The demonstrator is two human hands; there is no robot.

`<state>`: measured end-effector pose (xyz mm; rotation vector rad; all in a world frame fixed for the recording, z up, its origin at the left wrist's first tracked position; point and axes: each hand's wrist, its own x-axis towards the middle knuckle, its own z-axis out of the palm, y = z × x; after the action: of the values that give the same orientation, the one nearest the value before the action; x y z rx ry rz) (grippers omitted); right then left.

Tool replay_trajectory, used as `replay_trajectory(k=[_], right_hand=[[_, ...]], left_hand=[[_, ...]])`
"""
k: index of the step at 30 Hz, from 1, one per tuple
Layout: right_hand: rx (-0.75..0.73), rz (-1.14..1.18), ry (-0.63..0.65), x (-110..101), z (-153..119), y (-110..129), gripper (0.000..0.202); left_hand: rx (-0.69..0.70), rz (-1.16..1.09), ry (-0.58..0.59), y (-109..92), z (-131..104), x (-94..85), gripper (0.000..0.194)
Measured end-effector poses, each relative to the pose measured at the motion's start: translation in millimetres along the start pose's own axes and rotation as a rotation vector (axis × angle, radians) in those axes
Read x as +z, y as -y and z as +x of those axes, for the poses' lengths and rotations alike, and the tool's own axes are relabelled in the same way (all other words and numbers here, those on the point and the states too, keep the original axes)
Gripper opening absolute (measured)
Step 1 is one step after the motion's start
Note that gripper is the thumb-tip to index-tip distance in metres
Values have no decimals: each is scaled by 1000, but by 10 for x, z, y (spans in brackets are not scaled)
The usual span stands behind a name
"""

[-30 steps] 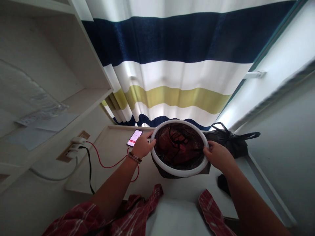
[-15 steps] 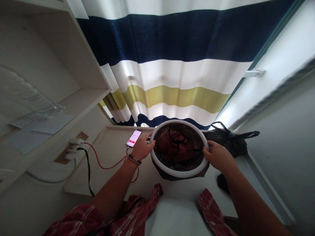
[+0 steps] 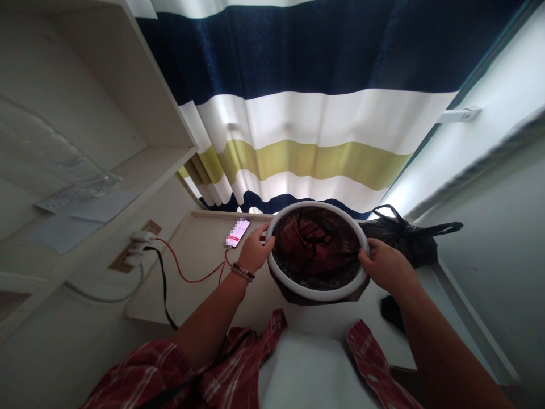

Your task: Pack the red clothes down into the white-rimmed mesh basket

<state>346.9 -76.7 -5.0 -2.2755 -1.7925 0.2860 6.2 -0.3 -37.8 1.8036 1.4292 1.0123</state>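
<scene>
A round trash bin (image 3: 320, 296) with a pale rim is held in front of me above the desk. Dark, thin plastic lines it, and a loose black strip lies across the reddish inside. My left hand (image 3: 256, 248) is closed on the left side of the rim, thumb over the edge. On the right side of the rim, my right hand (image 3: 386, 264) is closed in the same way. Just behind my right hand sits a knotted black plastic bag (image 3: 411, 244). A lit phone (image 3: 238, 233) lies to the left of my left hand.
The desk (image 3: 179, 295) meets a striped curtain (image 3: 306, 122) at the back. A red cable (image 3: 181, 275) runs from the wall sockets (image 3: 135, 250) towards the phone. An open shelf (image 3: 166, 162) juts out at upper left. A small dark object (image 3: 392, 312) lies near my right forearm.
The view has shifted slightly, so the bin, both hands and the surroundings appear a little further right. Both hands keep their hold on the rim.
</scene>
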Motion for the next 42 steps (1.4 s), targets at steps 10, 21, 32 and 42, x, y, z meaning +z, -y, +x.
replay_trajectory(k=[10, 21, 32, 42], right_hand=[[-5, 14, -4, 15, -4, 1, 31], [-14, 8, -4, -1, -24, 14, 31], [0, 35, -10, 18, -24, 7, 31], [-32, -65, 34, 14, -33, 8, 25]], left_hand=[[-39, -117, 4, 68, 0, 50, 56], [-19, -93, 47, -8, 19, 26, 51], [-22, -84, 47, -43, 23, 21, 50], [-43, -86, 66, -52, 35, 24, 53]])
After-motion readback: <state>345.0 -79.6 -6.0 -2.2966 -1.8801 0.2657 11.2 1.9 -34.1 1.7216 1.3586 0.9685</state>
